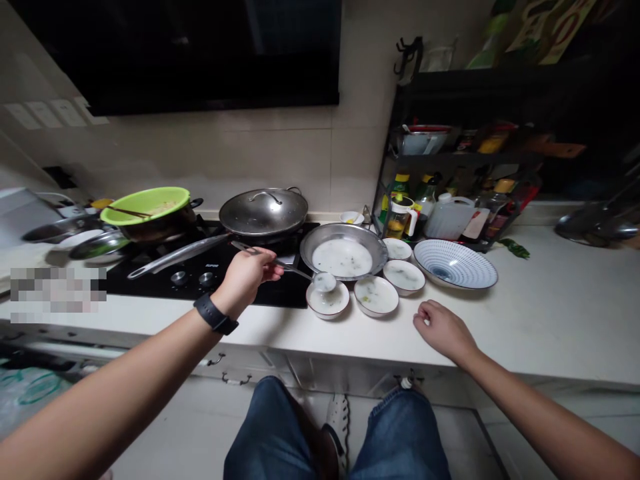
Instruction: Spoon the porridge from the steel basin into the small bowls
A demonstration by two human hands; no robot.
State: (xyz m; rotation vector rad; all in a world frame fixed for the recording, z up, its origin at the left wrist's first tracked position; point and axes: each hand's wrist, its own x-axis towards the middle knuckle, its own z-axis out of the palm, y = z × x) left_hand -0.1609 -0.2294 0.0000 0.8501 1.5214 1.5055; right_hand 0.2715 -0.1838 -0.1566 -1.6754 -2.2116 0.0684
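Note:
My left hand (254, 272) is closed round the handle of a metal ladle (324, 283). The ladle's bowl holds whitish liquid and hangs over a small white bowl (328, 304) that has similar liquid in it. Behind it stands a wide metal basin (345, 230) of white soup with dark bits. To the right, a second bowl (376, 297), a third bowl (404, 276) and a smaller one (398, 249) also hold soup. My right hand (443, 328) is curled beside the bowls above the counter, with nothing visible in it.
A lidded wok (264, 213) with a long handle sits on the black gas stove (150, 277). A green basin (145, 203) with chopsticks rests on a pot at left. A patterned plate (456, 264) stands at right, before a rack (465, 157) of bottles.

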